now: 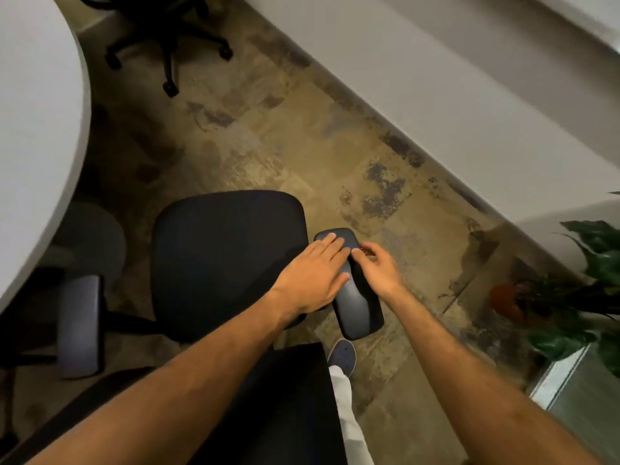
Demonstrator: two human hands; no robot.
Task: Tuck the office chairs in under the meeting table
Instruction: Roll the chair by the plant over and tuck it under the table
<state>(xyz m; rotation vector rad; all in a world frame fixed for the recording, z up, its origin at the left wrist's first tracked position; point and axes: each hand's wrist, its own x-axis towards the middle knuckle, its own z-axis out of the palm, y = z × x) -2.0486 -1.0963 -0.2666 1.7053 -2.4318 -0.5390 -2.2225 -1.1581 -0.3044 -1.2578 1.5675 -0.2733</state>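
Note:
A black office chair (221,256) stands in front of me, its seat just right of the white meeting table (37,129). My left hand (312,276) lies flat on the chair's right armrest (359,310), fingers stretched over its front end. My right hand (379,266) grips the outer side of the same armrest. The chair's left armrest (80,323) sits close to the table's edge. The black backrest (285,397) is right below me, between my forearms.
A second black chair's wheeled base (167,52) stands at the top by the table. A white wall (436,95) runs diagonally on the right. A potted plant (583,290) sits at the right edge. My shoe (342,355) shows under the armrest on worn tiled floor.

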